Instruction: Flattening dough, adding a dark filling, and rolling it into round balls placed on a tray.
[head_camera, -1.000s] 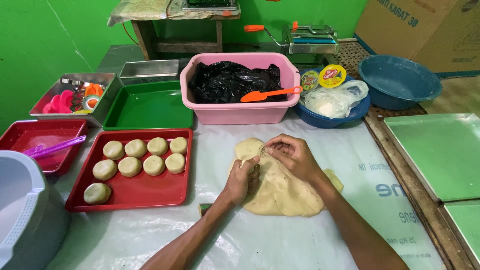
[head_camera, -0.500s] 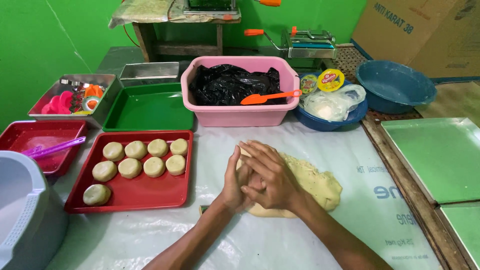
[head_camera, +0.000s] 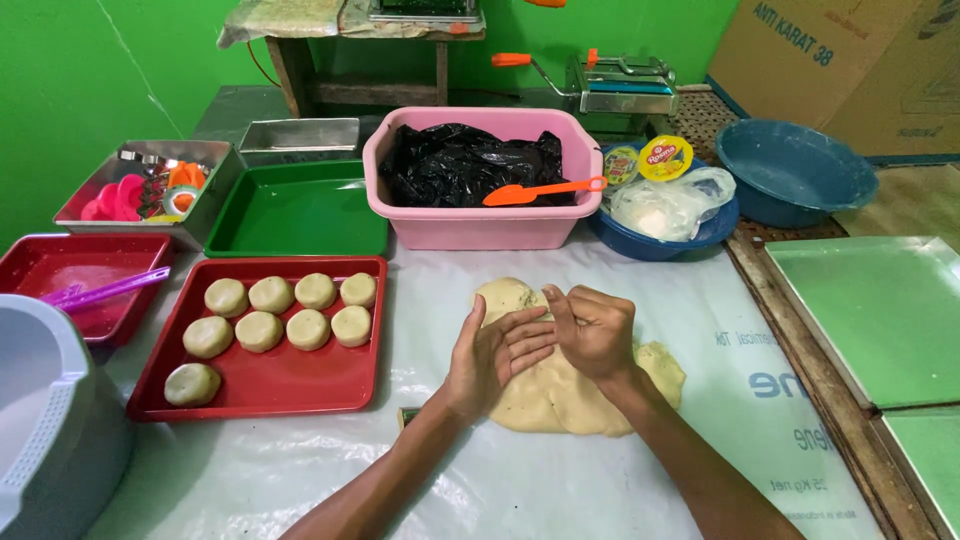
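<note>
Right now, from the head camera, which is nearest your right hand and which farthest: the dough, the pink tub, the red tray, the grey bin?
1. Dough, under the right hand.
2. Pink tub, behind.
3. Red tray, left.
4. Grey bin, far left.

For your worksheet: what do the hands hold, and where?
Both hands cup a bit of dough between the palms, above the dough slab; the bit itself is hidden.

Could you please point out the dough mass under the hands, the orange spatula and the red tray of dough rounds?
dough mass (head_camera: 560, 400): head view, bare lower part below the hands.
orange spatula (head_camera: 512, 194): head view, its blade.
red tray (head_camera: 300, 385): head view, bare floor near the front rim.
</note>
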